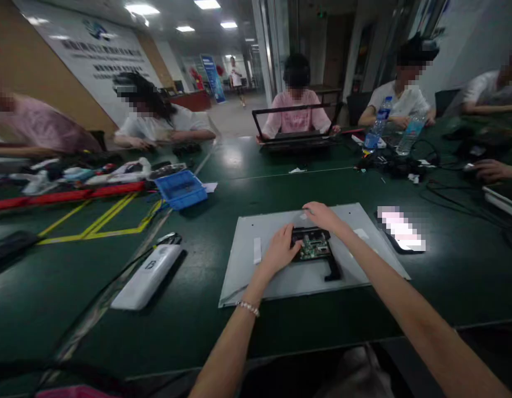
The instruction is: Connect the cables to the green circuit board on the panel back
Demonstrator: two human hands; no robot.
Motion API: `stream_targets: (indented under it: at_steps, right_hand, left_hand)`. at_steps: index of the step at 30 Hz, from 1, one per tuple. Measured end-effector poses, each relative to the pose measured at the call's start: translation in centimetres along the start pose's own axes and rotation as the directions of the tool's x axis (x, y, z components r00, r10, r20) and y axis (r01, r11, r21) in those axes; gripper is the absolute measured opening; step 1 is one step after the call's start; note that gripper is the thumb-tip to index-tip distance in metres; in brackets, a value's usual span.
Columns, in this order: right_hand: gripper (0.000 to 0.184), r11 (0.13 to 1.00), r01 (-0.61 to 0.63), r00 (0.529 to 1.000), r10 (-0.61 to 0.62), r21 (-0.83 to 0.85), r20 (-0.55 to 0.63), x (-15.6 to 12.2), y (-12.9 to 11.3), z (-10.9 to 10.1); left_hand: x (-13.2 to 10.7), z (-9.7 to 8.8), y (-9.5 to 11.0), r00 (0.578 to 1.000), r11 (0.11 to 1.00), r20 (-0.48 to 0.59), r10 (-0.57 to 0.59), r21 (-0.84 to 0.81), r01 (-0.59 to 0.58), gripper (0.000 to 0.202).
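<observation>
A flat pale grey panel (235, 271) lies on the table in front of me, a white strip (257, 250) stuck on its left part. On it rests a green circuit board (314, 247) in a black plastic frame (333, 269). My left hand (280, 247) grips the left side of the board, thumb on its edge and fingers at the frame's far corner. Beyond the frame, my right hand (322, 214) reaches to the panel's far edge with its fingers bent together; whatever they pinch is hidden or too small to name.
A phone (401, 229) lies right of the panel; a white power bank (148, 276) with a cable lies left. Farther off are a blue tray (181, 189), bottles (378, 124), tangled cables and a black frame (295, 138) held by a person opposite. Other people sit around.
</observation>
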State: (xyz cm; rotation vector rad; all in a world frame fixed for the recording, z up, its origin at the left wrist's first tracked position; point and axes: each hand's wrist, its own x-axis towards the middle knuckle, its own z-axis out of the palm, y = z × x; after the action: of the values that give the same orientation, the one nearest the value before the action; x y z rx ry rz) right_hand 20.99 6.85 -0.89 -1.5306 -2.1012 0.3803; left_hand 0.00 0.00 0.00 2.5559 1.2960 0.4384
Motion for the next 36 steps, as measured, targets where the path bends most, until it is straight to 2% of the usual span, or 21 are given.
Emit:
stream_targets:
  at_steps: [9,17,23,27,30,34,36]
  right_hand:
    - [0.036,0.999,-0.035,0.998,0.037,0.039,-0.046,-1.4,2.7,0.2]
    - [0.036,0.996,-0.054,0.985,0.066,0.076,-0.161,-3.3,2.1,0.4]
    - [0.037,0.994,-0.081,0.974,0.095,0.076,-0.207,-3.6,1.2,-0.2]
    - [0.032,0.997,-0.05,0.981,0.06,0.055,-0.183,-3.4,-0.2,-0.8]
    - [0.038,0.997,-0.073,0.985,0.074,0.013,-0.155,-3.8,-1.1,-1.1]
    - [0.052,0.96,-0.276,0.961,0.274,-0.05,-0.047,-4.8,-1.2,-1.5]
    - [0.056,0.946,-0.321,0.946,0.323,-0.047,0.026,-5.2,-0.9,-1.7]
  left_hand:
    - [0.1,-0.6,-0.5,0.996,1.0,0.08,0.03,-0.002,-0.03,0.065]
    - [0.0,-1.3,-0.6,0.985,0.998,0.17,0.037,0.036,-0.044,0.068]
    - [0.0,-1.2,-0.5,0.985,0.998,0.168,0.031,0.043,-0.038,0.068]
    - [-0.1,-1.2,-0.3,0.985,0.998,0.169,0.027,0.047,-0.035,0.068]
    - [-0.1,-1.0,-0.3,0.986,0.999,0.165,0.014,0.047,-0.022,0.068]
    - [-0.2,-0.9,-0.5,0.984,1.0,0.179,0.002,0.023,-0.006,0.07]
    - [-0.2,-0.9,-0.5,0.982,1.0,0.191,0.0,0.008,-0.002,0.071]
